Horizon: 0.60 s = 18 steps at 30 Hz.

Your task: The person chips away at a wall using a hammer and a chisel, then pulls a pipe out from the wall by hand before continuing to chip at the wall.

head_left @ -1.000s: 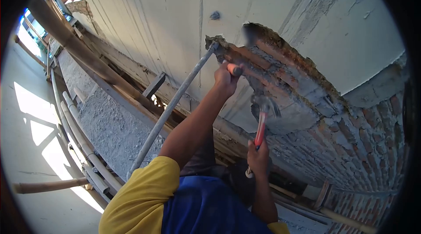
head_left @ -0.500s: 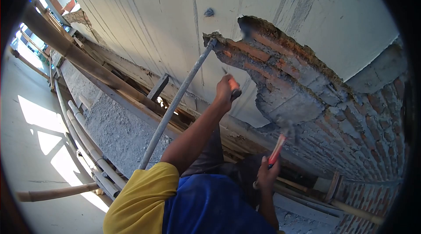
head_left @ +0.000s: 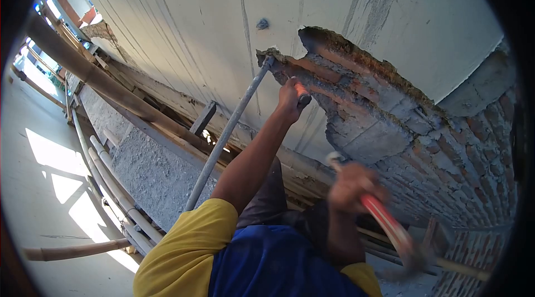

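Note:
My left hand [head_left: 288, 100] is closed around the orange handle of a chisel [head_left: 301, 92]. Its thin tip points up toward the broken plaster edge [head_left: 272, 52]. Below and to the right, my right hand [head_left: 354, 186], blurred, grips a red-handled hammer [head_left: 384, 218]. The handle slopes down to the right, and its far end is smeared by motion. A small pale, rounded thing [head_left: 334, 157] shows just above the right hand; I cannot make out what it is. Exposed brick [head_left: 370, 93] lies beside the chisel, within a ragged opening in the pale plaster wall [head_left: 189, 24].
A grey pipe [head_left: 228, 132] leans against the wall left of my left arm. Bamboo poles [head_left: 120, 93] and a dusty board [head_left: 147, 166] run along the left. Bare brickwork [head_left: 468, 169] covers the right side, with another bamboo pole [head_left: 465, 270] low down.
My right hand has risen, and the hammer has swung from pointing up at the wall to pointing down right. The left hand with the chisel has shifted slightly right, nearer the broken edge.

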Each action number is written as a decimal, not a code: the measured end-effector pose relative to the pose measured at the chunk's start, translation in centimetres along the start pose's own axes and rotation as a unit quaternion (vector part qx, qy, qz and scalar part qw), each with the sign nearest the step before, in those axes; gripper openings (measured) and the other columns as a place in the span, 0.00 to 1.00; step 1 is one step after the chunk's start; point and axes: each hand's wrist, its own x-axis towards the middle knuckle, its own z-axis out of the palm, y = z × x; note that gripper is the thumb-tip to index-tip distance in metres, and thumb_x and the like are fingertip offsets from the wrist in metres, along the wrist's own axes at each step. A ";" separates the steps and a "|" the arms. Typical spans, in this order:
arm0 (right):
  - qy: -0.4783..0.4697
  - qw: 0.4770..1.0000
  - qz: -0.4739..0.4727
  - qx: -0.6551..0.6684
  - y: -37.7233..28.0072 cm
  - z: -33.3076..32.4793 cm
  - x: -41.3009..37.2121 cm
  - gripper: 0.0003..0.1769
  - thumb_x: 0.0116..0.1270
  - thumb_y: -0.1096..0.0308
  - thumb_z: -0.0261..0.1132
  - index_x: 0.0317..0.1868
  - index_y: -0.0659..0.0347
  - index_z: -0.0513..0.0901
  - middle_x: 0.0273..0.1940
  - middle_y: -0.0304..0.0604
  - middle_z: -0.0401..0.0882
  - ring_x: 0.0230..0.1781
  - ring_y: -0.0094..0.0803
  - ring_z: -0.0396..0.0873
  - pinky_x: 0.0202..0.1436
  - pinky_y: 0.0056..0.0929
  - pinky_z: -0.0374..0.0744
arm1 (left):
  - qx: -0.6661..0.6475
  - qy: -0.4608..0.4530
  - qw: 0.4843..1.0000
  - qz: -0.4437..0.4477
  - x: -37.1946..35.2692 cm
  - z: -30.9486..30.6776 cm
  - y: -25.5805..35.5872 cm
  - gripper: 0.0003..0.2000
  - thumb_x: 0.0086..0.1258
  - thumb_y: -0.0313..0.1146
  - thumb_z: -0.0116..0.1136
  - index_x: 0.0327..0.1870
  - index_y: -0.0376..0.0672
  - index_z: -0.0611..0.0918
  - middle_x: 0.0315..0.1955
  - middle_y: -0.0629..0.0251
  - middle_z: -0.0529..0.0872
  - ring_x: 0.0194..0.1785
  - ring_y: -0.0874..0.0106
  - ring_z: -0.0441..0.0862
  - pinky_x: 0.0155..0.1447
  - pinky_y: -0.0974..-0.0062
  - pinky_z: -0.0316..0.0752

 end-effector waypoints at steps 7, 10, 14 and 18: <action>-0.238 0.882 0.313 -0.260 2.2 -1.4 -7.5 0.07 0.64 0.72 0.60 0.37 0.65 0.71 0.19 0.48 0.67 0.17 0.38 0.68 0.24 0.33 0.70 | 0.041 -0.021 0.999 0.003 1.2 -2.3 -0.5 0.08 0.71 0.39 0.47 0.36 0.45 0.68 0.21 0.69 0.70 0.20 0.76 0.71 0.21 0.77 0.70; -0.130 0.948 0.227 -0.182 0.2 -2.1 -5.3 0.07 0.66 0.71 0.58 0.31 0.59 0.69 0.19 0.38 0.68 0.15 0.29 0.68 0.19 0.27 0.66 | -0.003 -0.032 0.999 -0.003 1.4 -1.2 0.0 0.08 0.71 0.39 0.47 0.35 0.45 0.68 0.20 0.69 0.70 0.19 0.76 0.71 0.20 0.78 0.70; 0.006 0.998 0.052 0.044 -1.3 0.8 -0.7 0.06 0.65 0.74 0.58 0.32 0.58 0.68 0.19 0.39 0.67 0.13 0.27 0.64 0.16 0.26 0.65 | 0.000 0.031 0.999 -0.018 1.1 0.2 0.1 0.08 0.70 0.38 0.47 0.34 0.46 0.68 0.20 0.70 0.71 0.18 0.76 0.71 0.20 0.79 0.71; -0.210 0.901 0.159 -0.344 5.5 -2.8 -8.4 0.05 0.65 0.73 0.58 0.39 0.58 0.72 0.18 0.43 0.67 0.16 0.34 0.70 0.22 0.32 0.70 | 0.023 0.034 0.999 0.000 0.7 0.3 0.2 0.08 0.69 0.38 0.49 0.33 0.45 0.68 0.20 0.68 0.71 0.18 0.74 0.72 0.20 0.77 0.72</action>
